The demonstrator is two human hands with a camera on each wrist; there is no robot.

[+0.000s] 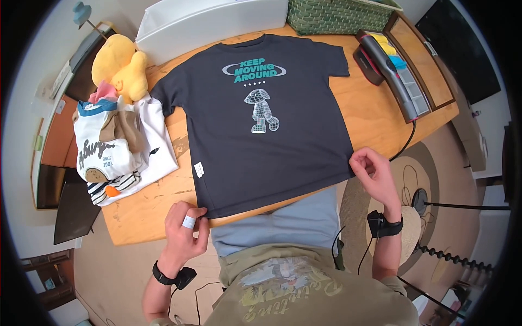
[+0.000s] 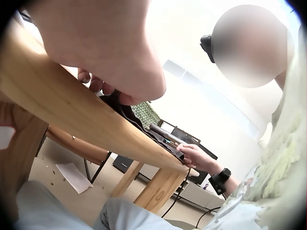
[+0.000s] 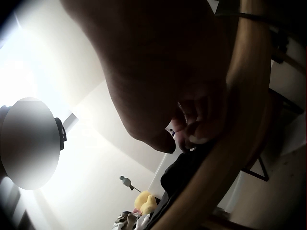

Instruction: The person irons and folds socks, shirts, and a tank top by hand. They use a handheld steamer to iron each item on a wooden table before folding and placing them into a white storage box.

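Note:
A dark T-shirt (image 1: 228,157) lies spread flat on the wooden table (image 1: 136,223), its neckline toward the far side. Green lettering and a wireframe figure show on its chest, and a small white tag sits by the left side seam. At the near left corner of the hem, my left hand (image 1: 186,231) pinches the fabric between thumb and fingers; a white band wraps one finger. My right hand (image 1: 375,174) pinches the hem's near right corner. In the left wrist view the dark hem (image 2: 139,123) runs along the table edge between both hands.
Folded clothes (image 1: 109,146) and a yellow plush toy (image 1: 120,68) sit at the left. A white bin (image 1: 209,27) and green woven basket (image 1: 337,19) stand at the back. At right, a handheld steamer (image 1: 389,73) with a trailing cord rests by a divided wooden box (image 1: 424,65).

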